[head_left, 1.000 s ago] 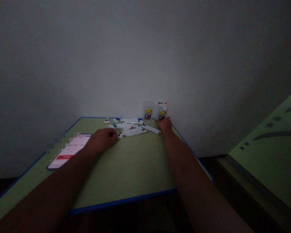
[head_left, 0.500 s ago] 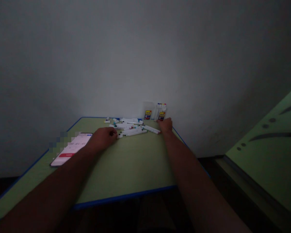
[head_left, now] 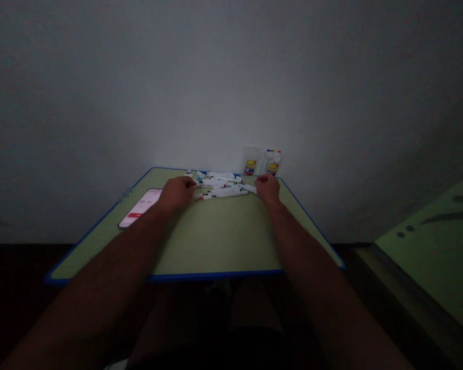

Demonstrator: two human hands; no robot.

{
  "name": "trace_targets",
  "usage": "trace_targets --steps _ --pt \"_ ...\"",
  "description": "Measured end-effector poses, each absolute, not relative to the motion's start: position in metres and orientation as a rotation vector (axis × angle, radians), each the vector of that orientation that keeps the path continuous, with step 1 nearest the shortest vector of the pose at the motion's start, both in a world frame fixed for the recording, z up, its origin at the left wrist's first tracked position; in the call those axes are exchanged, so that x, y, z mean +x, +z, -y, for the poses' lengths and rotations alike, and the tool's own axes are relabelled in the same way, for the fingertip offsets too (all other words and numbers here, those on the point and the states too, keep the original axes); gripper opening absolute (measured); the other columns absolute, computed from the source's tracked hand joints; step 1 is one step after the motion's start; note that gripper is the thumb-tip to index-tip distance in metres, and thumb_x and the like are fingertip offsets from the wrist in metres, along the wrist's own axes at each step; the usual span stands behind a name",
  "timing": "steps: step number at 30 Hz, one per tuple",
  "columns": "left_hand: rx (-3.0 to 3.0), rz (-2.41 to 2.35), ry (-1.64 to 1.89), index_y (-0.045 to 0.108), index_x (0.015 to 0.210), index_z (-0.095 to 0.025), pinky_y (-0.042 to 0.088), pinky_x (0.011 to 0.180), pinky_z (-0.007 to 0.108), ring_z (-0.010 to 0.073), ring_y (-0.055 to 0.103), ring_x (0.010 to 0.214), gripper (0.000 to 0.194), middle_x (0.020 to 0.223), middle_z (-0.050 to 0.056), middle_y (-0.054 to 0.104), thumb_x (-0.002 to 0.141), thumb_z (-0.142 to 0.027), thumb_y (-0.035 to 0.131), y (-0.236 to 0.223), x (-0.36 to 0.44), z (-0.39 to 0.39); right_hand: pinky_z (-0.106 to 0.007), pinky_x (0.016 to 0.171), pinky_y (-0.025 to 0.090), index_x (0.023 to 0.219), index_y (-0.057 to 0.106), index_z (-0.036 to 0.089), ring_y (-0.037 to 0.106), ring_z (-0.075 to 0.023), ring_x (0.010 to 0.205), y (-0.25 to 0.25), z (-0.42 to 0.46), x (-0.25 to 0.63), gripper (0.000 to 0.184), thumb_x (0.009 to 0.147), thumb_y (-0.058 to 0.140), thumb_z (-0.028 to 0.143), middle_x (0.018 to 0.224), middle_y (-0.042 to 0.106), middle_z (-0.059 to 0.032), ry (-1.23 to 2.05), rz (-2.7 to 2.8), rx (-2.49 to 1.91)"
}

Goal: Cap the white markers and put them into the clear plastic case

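White markers with coloured ends [head_left: 224, 191] lie in a loose pile toward the back of the table. At the left end of the pile is my left hand [head_left: 179, 190], its thumb and fingers pinched together close to the marker tips. Whatever is between them is too small and dark to make out. My right hand [head_left: 269, 189] is at the pile's right end, fingers curled down. One white marker [head_left: 249, 189] runs up to its fingers, which cover the marker's end. Whether they grip it is hidden.
Behind my right hand, a clear case holding some markers [head_left: 273, 162] stands against the wall. Beside it is another clear case [head_left: 250, 160] with a yellow label. A lit phone [head_left: 141, 208] lies on the left of the blue-edged green table [head_left: 216, 236].
My right hand has come away from the clear case with markers to the right end of the pile. My left hand stays by the pile's left side. The whole view has shifted.
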State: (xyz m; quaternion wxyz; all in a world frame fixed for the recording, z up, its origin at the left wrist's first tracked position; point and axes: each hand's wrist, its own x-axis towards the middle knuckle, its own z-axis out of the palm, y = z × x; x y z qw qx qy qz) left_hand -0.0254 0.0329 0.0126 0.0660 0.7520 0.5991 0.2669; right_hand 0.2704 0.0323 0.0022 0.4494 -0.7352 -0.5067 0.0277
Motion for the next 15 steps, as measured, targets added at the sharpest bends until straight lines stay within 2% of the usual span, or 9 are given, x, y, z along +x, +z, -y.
trace_targets --steps 6,15 --pt "2.183 -1.885 0.864 0.077 0.106 -0.022 0.048 0.096 0.035 0.0262 0.067 0.105 0.031 0.110 0.008 0.076 0.082 -0.022 0.057 0.014 -0.030 -0.036 -0.031 0.083 0.050 0.092 0.073 0.015 0.067 -0.0198 0.082 -0.001 -0.028 0.280 0.015 0.081 0.063 0.016 0.089 0.074 -0.0072 0.025 1.403 -1.713" --pt "1.907 -1.855 1.046 0.076 0.108 -0.017 0.051 0.085 0.033 0.0224 0.068 0.090 0.034 0.101 0.009 0.076 0.079 -0.021 0.059 0.019 -0.037 -0.041 -0.031 0.085 0.049 0.093 0.074 0.015 0.066 -0.0189 0.086 -0.004 -0.025 0.269 0.017 0.083 0.061 0.012 0.092 0.074 -0.0055 0.013 1.541 -1.649"
